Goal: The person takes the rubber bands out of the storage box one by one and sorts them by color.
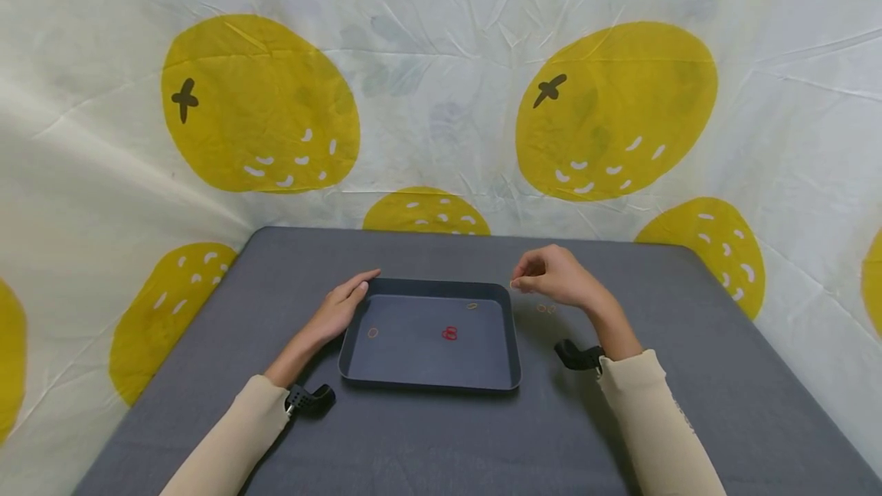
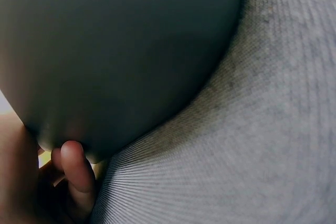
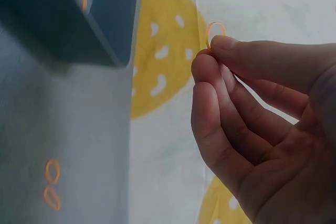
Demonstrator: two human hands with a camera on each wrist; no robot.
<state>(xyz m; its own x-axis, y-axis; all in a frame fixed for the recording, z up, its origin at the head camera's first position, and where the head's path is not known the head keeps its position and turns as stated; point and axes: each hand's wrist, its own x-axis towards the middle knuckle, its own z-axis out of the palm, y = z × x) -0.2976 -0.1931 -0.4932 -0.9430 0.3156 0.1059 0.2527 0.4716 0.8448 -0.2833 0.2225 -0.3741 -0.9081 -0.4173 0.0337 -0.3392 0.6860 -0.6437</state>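
R hand (image 1: pixel 554 275) is up above the table, just off the tray's far R corner. Thumb & index pinch a thin orange band (image 3: pixel 208 32) btwn their tips, w/ the loop sticking up past them; other fingers are part bent & hold nothing.

L hand (image 1: pixel 336 312) is on the tray (image 1: pixel 413 362) at its L edge, up nr the far L corner. Thumb's at the rim, fingers bent agst the outer wall per the L wrist view, so it grips the tray; can't see every fingertip.

On the tray floor: 1 orange ring (image 1: pixel 373 333) nr the L edge; a small yellow band (image 1: pixel 472 306) twd the far R corner; red bands (image 1: pixel 449 334) bunched together R of ctr, exact no. hard to tell.

Outside the tray, 2 loose orange bands (image 3: pixel 52 183) lie side by side on the table, just off the tray's R edge nr its far R corner.

Table (image 1: pixel 427 442) has a grey cover. White curtain (image 1: pixel 441 98) w/ big yellow fruit shapes hangs behind its far edge. Both sleeves (image 1: pixel 227 435) are beige; a black wrist device (image 1: pixel 579 356) sits on each arm.
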